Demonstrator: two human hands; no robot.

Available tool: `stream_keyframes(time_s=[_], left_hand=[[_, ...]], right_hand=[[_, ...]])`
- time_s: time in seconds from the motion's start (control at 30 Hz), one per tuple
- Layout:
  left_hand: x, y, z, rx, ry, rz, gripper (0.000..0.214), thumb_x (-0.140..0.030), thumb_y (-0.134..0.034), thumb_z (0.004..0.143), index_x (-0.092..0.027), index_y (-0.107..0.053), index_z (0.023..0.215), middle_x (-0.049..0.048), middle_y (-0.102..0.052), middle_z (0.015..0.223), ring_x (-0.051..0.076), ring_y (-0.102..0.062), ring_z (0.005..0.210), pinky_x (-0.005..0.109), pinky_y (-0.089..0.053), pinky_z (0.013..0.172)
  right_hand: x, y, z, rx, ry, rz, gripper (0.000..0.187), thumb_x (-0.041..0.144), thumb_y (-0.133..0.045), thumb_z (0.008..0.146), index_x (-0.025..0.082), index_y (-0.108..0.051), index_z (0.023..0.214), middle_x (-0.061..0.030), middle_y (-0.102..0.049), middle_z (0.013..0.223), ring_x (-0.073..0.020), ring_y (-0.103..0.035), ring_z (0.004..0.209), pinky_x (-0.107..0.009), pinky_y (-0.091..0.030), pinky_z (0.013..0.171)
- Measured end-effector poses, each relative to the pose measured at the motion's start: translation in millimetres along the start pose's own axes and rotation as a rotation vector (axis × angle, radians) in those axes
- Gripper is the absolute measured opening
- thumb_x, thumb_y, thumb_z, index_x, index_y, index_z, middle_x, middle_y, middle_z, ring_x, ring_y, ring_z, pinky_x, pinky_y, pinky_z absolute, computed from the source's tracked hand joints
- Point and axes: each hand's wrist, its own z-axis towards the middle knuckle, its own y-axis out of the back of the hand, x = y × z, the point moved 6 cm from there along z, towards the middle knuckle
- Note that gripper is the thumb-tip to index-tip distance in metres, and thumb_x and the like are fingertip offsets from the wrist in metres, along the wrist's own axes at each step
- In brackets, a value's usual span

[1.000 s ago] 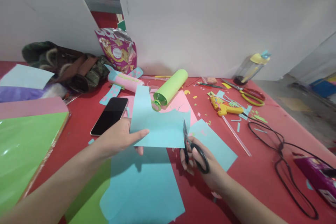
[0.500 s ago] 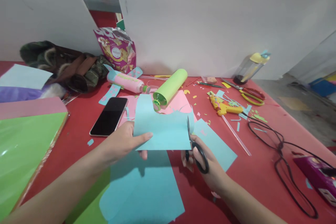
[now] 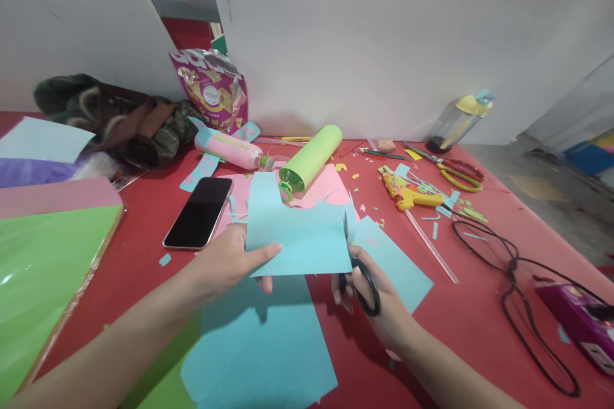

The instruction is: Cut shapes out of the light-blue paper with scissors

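My left hand (image 3: 247, 259) pinches the left side of a light blue paper sheet (image 3: 302, 239), thumb on top and fingers beneath. The sheet is held above the table, its far edge cut unevenly. In my right hand (image 3: 371, 287) are black-handled scissors (image 3: 367, 287), with fingers through the loops. Their blades lie along the sheet's right edge, where a strip curls away. Below the sheet lie more blue papers (image 3: 268, 345). Just beyond it rests a bottle wrapped in green paper (image 3: 314, 156), on pink paper (image 3: 330, 185).
A phone (image 3: 199, 212) lies left of the sheet. Behind it are a pink-wrapped bottle (image 3: 233, 150) and a snack bag (image 3: 211, 89). At right are a yellow glue gun (image 3: 412, 195), its black cord (image 3: 513, 265), yellow-and-red-handled pliers or scissors (image 3: 460, 176) and a clear bottle (image 3: 458, 124).
The blue sheet has shifted very slightly to the right at the blades. Both hands keep almost the same place and hold.
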Motion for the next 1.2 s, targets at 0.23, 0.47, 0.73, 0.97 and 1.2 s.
stream_keyframes(time_s=[0.23,0.47,0.73,0.97,1.2], left_hand=[[1,-1.1,1,0.015,-0.023,0.035,0.018,-0.034,-0.050,0.075,-0.018,-0.055,0.069,-0.0044,-0.059,0.040,0.017,-0.060,0.056,0.025,-0.041,0.058],[3,-2.6,3,0.024,-0.022,0.004,0.016,-0.032,-0.050,0.075,-0.017,-0.056,0.075,-0.0052,-0.058,0.039,0.017,-0.060,0.054,0.025,-0.042,0.061],[6,0.2,2,0.008,0.025,0.004,0.019,-0.034,-0.052,0.075,-0.016,-0.057,0.080,-0.0061,-0.057,0.039,0.016,-0.059,0.048,0.023,-0.040,0.052],[8,10.0,5,-0.023,-0.007,0.043,0.028,-0.038,-0.055,0.073,-0.017,-0.054,0.091,-0.0058,-0.060,0.047,0.016,-0.059,0.045,0.024,-0.042,0.052],[0,19.7,2,-0.055,0.007,0.017,0.015,-0.030,-0.056,0.071,-0.017,-0.056,0.065,-0.0081,-0.053,0.039,0.010,-0.053,0.038,0.017,-0.036,0.040]], right_hand=[[1,0,0,0.006,-0.015,-0.023,0.033,0.050,-0.048,0.078,0.021,-0.045,0.094,0.0042,-0.049,0.056,-0.0094,-0.038,0.047,-0.024,-0.032,0.048],[1,1,0,-0.026,-0.027,-0.059,0.036,0.053,-0.048,0.076,0.021,-0.043,0.091,0.0052,-0.047,0.054,-0.0097,-0.039,0.046,-0.025,-0.034,0.048],[0,2,1,-0.047,-0.052,-0.035,0.038,0.054,-0.054,0.072,0.021,-0.043,0.089,0.0064,-0.046,0.055,-0.0084,-0.041,0.045,-0.023,-0.034,0.045],[-3,2,2,-0.037,-0.055,-0.032,0.040,0.054,-0.056,0.069,0.022,-0.042,0.089,0.0075,-0.045,0.052,-0.0080,-0.040,0.043,-0.021,-0.030,0.041],[0,-4,1,0.068,-0.069,0.042,0.044,0.054,-0.057,0.068,0.019,-0.045,0.091,0.0027,-0.050,0.063,-0.0096,-0.046,0.050,-0.021,-0.032,0.043]])
